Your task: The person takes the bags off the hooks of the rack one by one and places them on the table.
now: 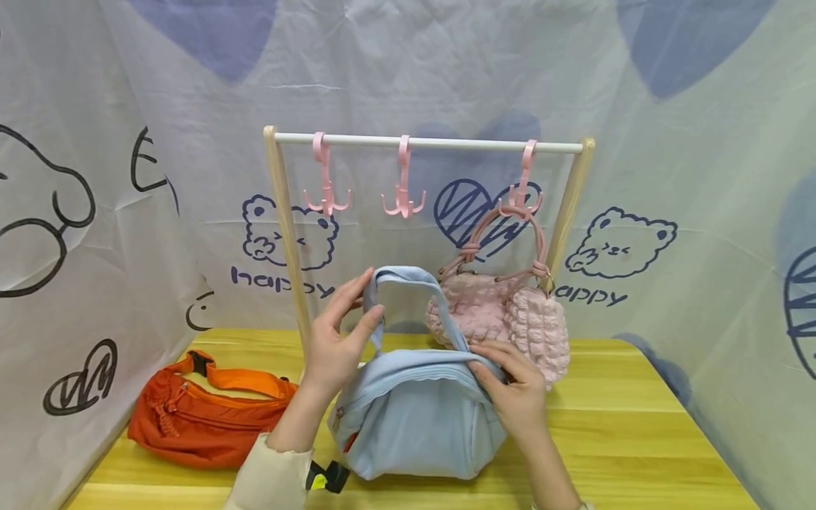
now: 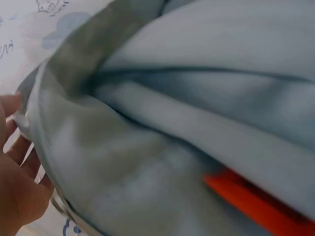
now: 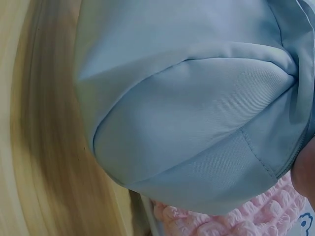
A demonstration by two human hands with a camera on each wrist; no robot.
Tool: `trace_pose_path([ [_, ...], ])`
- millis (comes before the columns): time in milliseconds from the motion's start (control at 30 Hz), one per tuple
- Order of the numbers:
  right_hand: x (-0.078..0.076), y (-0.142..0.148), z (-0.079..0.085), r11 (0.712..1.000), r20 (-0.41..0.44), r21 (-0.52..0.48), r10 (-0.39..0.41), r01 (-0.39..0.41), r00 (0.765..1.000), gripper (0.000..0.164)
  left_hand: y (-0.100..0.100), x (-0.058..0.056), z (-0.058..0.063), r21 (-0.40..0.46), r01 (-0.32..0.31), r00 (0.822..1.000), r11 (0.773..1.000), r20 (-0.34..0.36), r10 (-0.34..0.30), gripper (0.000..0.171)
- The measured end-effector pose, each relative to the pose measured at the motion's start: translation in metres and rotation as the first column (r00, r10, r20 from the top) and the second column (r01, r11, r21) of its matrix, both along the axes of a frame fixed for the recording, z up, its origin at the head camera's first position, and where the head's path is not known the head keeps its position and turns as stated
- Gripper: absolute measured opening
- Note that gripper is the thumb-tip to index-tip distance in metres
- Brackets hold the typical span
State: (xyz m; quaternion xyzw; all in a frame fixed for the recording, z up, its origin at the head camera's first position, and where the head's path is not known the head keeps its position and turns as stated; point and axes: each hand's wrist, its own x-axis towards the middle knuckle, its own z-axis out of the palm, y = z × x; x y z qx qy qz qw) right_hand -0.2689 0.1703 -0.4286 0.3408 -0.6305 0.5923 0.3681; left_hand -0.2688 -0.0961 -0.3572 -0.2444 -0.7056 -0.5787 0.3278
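A light blue bag point(image 1: 421, 425) with a curved zipper stands on the table in front of a small rack. My left hand point(image 1: 334, 347) pinches its raised strap point(image 1: 408, 273) between thumb and fingers at the upper left. At the bag's upper right, my right hand point(image 1: 516, 389) grips the top edge near the strap's other end. The blue fabric point(image 2: 123, 142) fills most of the left wrist view, with a small red-orange piece point(image 2: 256, 201) on it. In the right wrist view, the bag's side point(image 3: 192, 123) shows, with part of a finger point(image 3: 305, 169) at the right edge.
Three pink hooks hang on the rack's white bar point(image 1: 472, 144); a pink puffy bag point(image 1: 535, 326) hangs by its handle from the right hook point(image 1: 524, 180). Left of the blue bag lies an orange waist bag point(image 1: 197, 425). Near my left sleeve is a black buckle point(image 1: 334, 476).
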Motion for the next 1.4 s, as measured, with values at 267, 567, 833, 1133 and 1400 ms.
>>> trace_pose_path([
  [267,0.001,-0.002,0.0,0.999,0.006,-0.043,-0.007,0.008,1.0,0.027,-0.013,0.002,-0.019,-0.17,0.152,0.987,0.974,0.076,-0.141,0.08],
  [567,0.002,-0.003,-0.003,0.997,0.07,-0.049,-0.063,0.066,0.996,0.03,-0.019,0.005,-0.031,-0.236,0.296,0.944,0.926,0.22,-0.246,0.102],
  [833,0.003,-0.005,-0.004,0.995,0.074,-0.035,-0.094,0.097,0.993,0.033,-0.023,0.007,-0.04,-0.304,0.204,0.964,0.931,0.226,-0.137,0.096],
  [1133,0.002,-0.007,-0.008,0.991,0.144,-0.002,-0.129,0.13,0.981,0.03,-0.028,0.005,-0.046,-0.373,0.111,0.977,0.921,0.212,-0.032,0.088],
  [1400,0.001,-0.011,-0.012,0.983,0.212,0.052,-0.183,0.176,0.96,0.027,-0.032,0.0,-0.056,-0.421,0.067,0.98,0.905,0.198,0.02,0.078],
])
